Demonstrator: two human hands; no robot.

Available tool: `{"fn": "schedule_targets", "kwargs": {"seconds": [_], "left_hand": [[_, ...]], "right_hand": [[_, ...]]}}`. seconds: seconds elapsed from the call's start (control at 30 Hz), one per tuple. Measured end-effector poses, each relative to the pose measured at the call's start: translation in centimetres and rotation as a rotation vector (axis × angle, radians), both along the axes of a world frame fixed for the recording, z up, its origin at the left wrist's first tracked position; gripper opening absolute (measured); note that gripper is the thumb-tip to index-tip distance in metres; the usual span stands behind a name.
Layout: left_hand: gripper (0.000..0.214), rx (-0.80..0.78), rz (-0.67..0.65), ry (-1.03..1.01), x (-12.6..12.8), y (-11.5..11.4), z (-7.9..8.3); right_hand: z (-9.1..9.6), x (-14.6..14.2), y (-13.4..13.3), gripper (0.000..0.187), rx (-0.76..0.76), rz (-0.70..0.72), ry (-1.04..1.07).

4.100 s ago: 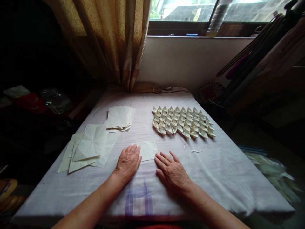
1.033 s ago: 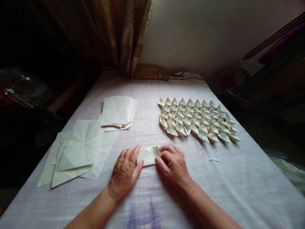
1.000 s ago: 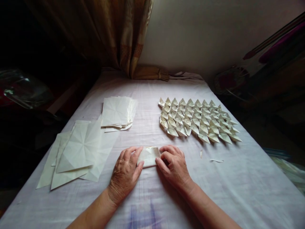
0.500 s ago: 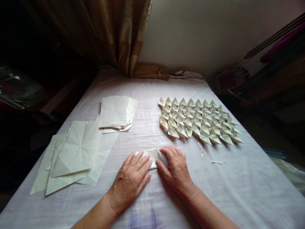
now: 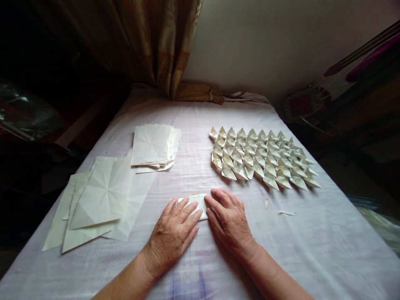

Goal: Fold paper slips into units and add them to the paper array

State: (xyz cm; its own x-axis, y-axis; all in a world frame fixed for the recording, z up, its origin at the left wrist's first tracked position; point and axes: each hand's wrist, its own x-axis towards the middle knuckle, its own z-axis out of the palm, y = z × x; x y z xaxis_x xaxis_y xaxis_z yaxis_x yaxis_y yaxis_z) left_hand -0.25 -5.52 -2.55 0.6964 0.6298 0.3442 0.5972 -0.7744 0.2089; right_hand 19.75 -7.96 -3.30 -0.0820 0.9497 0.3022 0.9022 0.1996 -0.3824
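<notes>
A small folded piece of white paper (image 5: pixel 197 201) lies on the white tablecloth (image 5: pixel 200 125) near the front edge. My left hand (image 5: pixel 173 235) rests flat on its left part, fingers stretched out. My right hand (image 5: pixel 229 223) lies flat at its right edge, fingers extended and touching the paper. Most of the folded paper is hidden under the fingers.
Several rows of small folded paper pieces (image 5: pixel 262 158) lie behind my right hand. A stack of creased square sheets (image 5: pixel 153 146) sits at the middle left, and larger creased sheets (image 5: pixel 100 196) lie further left. Two paper scraps (image 5: pixel 286 213) lie right of my hand. A curtain (image 5: pixel 162 46) hangs behind.
Both hands have flattened onto the folded paper: the left slid over its left part and the right uncurled its fingers. Earlier the sheet lay unfolded between my hands.
</notes>
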Motion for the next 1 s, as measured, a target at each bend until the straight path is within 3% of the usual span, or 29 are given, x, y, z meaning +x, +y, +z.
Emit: {"fn": "schedule_targets", "kwargs": {"seconds": [0.77,1.0], "left_hand": [[0.035,-0.030,-0.022,0.057,0.0,-0.1,0.2],[0.050,-0.079,-0.163,0.225,-2.2,0.7,0.5]], "right_hand": [[-0.1,-0.1,-0.7,0.041,-0.085,0.006,-0.183],[0.3,0.0,-0.8,0.043,-0.161,-0.007,-0.203]]}}
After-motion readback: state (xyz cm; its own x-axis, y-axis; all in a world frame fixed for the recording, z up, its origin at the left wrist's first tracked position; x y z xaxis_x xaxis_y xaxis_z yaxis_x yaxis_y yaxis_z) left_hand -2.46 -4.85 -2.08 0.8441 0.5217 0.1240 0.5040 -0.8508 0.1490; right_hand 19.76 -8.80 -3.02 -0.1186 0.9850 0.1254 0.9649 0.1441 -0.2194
